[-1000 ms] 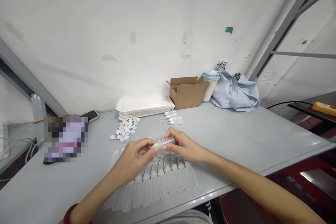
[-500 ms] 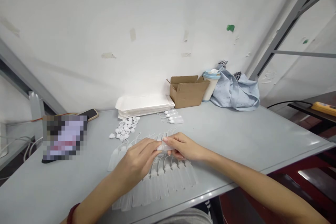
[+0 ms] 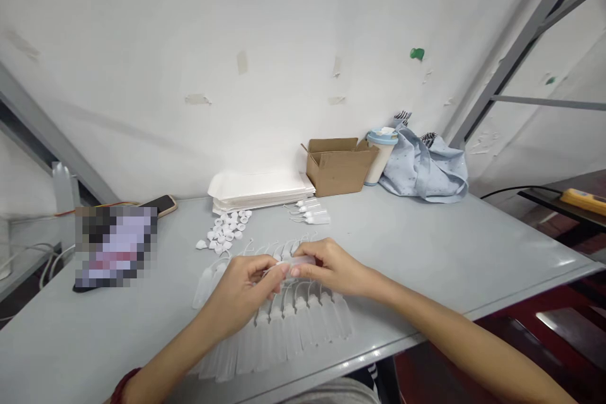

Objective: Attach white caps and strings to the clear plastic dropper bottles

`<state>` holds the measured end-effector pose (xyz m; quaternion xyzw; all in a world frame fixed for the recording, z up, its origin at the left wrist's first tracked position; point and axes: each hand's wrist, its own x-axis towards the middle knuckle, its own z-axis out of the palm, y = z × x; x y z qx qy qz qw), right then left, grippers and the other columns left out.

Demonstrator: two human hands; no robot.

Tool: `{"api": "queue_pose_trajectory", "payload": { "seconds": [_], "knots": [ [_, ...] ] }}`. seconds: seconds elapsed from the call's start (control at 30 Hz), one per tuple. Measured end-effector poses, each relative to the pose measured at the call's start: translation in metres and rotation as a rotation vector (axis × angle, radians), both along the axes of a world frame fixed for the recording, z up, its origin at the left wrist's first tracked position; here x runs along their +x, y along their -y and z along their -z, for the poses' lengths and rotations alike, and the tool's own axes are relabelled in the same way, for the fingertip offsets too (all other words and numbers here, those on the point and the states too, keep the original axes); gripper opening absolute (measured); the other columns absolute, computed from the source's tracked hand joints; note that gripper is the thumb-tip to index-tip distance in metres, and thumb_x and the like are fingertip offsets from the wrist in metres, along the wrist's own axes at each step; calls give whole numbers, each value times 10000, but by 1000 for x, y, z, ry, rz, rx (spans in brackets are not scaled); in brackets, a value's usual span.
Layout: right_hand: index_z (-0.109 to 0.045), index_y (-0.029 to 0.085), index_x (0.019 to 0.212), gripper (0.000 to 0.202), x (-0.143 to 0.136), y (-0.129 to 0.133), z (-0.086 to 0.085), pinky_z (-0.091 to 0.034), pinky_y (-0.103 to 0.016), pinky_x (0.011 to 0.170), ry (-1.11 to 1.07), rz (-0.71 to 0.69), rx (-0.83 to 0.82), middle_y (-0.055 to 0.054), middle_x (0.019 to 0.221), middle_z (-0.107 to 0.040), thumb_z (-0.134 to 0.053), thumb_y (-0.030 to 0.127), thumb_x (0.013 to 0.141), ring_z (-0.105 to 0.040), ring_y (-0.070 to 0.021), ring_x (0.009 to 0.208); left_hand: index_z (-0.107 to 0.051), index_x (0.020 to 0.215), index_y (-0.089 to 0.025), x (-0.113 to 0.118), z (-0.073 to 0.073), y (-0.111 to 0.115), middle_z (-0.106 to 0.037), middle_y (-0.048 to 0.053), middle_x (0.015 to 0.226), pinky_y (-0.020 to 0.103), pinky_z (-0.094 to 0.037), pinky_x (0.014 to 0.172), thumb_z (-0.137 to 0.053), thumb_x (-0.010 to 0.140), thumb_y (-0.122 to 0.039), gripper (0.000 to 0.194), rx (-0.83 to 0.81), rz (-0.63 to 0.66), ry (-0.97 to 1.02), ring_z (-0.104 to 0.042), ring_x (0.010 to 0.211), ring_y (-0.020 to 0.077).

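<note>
My left hand point(image 3: 253, 284) and my right hand point(image 3: 326, 267) meet above the grey table, both closed on one small translucent tube point(image 3: 303, 260). The fingers of my left hand pinch its left end, and my right hand grips its right part. Below and around my hands, several translucent tubes with white caps and thin loops point(image 3: 288, 328) lie side by side in a row. Behind them are more thin loops, partly hidden by my hands. A loose pile of small white caps point(image 3: 227, 230) sits farther back on the left. Several capped tubes point(image 3: 312, 211) lie apart near the box.
White flat sheets or envelopes point(image 3: 260, 189) are stacked by the wall, beside an open cardboard box point(image 3: 341, 170). A cup with a blue lid point(image 3: 379, 154) and a light blue bag point(image 3: 426, 167) stand to the right. A phone point(image 3: 163, 205) and a blurred-out item point(image 3: 118, 246) lie at left.
The tube between my hands has turned so that more of it shows, extending toward my right hand. My left hand has shifted slightly left and down, with its thumb now on top.
</note>
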<state>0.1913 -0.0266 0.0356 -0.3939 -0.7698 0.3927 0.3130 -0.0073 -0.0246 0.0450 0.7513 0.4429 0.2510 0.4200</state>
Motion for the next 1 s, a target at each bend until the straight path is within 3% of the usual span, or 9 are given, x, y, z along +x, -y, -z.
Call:
{"api": "queue_pose_trajectory", "payload": {
  "seconds": [0.07,0.17,0.37,0.43,0.53,0.63,0.7,0.77,1.0],
  "knots": [
    [-569,143,869,279,1,0,1,-320,-187,491,-6,49,73,41,635,-490,-642,401,794,-408,-71,533,-566,562,-167,-1,-2,-2,-527,-29,508,198,-389,512,-464,860,-461,431,-30,-28,21,-485,505,102],
    [-594,127,872,268,2,0,0,-341,-198,519,-17,100,146,29,625,-505,-601,391,826,-428,-77,537,-590,607,-170,-3,-1,-5,-539,-21,524,202,-384,510,-439,889,-434,415,31,23,-3,-500,519,110],
    [-506,152,671,385,4,-1,1,-238,-191,411,-179,11,-193,87,451,-323,-519,492,852,-285,-55,418,-569,752,-152,-4,18,-4,-498,1,627,236,-321,523,-437,913,-185,211,790,150,-21,-418,557,115],
    [-460,165,637,413,4,-2,1,-229,-192,398,-231,-27,-280,95,419,-307,-492,511,861,-271,-53,394,-573,812,-149,-5,20,-3,-522,12,664,236,-330,539,-446,908,-149,159,877,158,-18,-433,582,117],
    [-520,150,705,376,3,-1,-1,-241,-193,404,-207,-6,-233,83,441,-363,-500,490,864,-302,-58,400,-582,807,-162,-4,14,-2,-543,5,658,224,-364,552,-435,923,-203,192,708,136,-12,-474,587,114],
    [-603,125,842,299,2,2,-4,-290,-193,454,-114,55,-30,45,555,-456,-547,418,850,-380,-69,480,-569,699,-174,-3,4,-1,-555,-6,619,209,-377,515,-399,938,-316,325,398,131,-39,-514,571,113],
    [-614,121,830,266,2,3,-5,-305,-195,490,-70,69,68,31,601,-478,-551,378,852,-393,-71,523,-545,645,-175,-2,0,1,-562,-12,596,198,-382,492,-377,943,-364,391,224,157,-60,-539,560,111],
    [-586,127,741,281,2,3,-5,-283,-195,485,-75,50,43,42,579,-438,-542,379,859,-354,-63,513,-515,612,-172,-2,0,3,-542,-20,563,195,-377,476,-369,949,-356,411,209,173,-85,-528,530,103],
    [-302,184,524,494,2,2,-3,-160,-196,388,-313,-40,-389,94,460,-226,-536,476,846,-191,-34,406,-566,785,-132,-2,12,9,-512,18,607,282,-291,488,-479,882,-102,134,1273,184,-262,-417,533,147]
  ]
}}
